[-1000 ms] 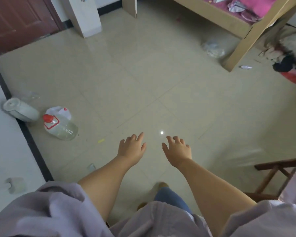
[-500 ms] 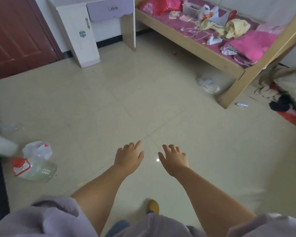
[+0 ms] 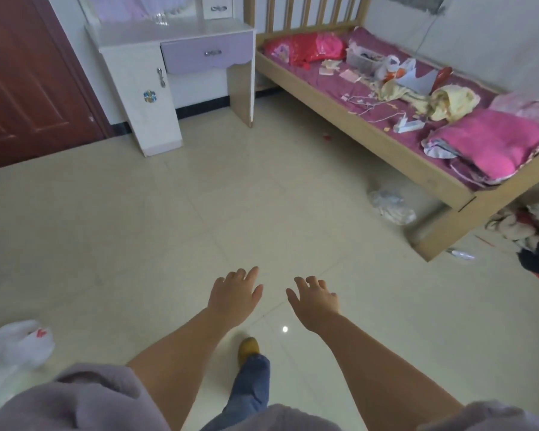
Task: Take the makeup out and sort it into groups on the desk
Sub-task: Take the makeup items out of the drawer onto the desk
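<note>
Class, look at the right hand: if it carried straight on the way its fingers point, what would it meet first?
Probably nothing close. The right hand is open and empty, fingers pointing forward over bare floor. Farther on, that line seems to reach the bed, though depth is unclear.

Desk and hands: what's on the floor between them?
Nothing. In the head view, only bare floor tiles lie between the hands, left and right, and the desk. Both hands are empty.

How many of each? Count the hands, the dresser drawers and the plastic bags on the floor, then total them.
Hands: 2 (left hand, right hand)
Drawers: 2 (purple drawer, small white drawer)
Bags on the floor: 2 (white bag, clear bag)
Total: 6
</note>
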The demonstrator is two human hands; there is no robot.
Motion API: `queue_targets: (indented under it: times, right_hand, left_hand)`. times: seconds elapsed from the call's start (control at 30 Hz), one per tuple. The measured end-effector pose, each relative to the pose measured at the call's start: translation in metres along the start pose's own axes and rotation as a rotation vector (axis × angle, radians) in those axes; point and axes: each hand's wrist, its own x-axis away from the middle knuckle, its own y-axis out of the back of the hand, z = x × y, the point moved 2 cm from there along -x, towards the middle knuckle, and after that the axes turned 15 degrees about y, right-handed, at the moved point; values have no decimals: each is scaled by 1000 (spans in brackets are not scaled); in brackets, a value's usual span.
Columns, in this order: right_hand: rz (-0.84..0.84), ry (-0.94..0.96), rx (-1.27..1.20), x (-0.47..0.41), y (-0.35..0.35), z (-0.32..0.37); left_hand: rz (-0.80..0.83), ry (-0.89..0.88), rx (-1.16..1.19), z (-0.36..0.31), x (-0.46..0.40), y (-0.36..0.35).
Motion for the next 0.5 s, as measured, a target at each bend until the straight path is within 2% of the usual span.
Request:
queue_targets:
  times: [0.23,0.5]
  right_hand:
    - [-62,-36,-33,-148,97,-34]
    - [-28,2,-5,-312,174,-70]
  left_hand:
    - [46,14,-3,8,-172,29]
    - [37,110,-2,26,-347,42]
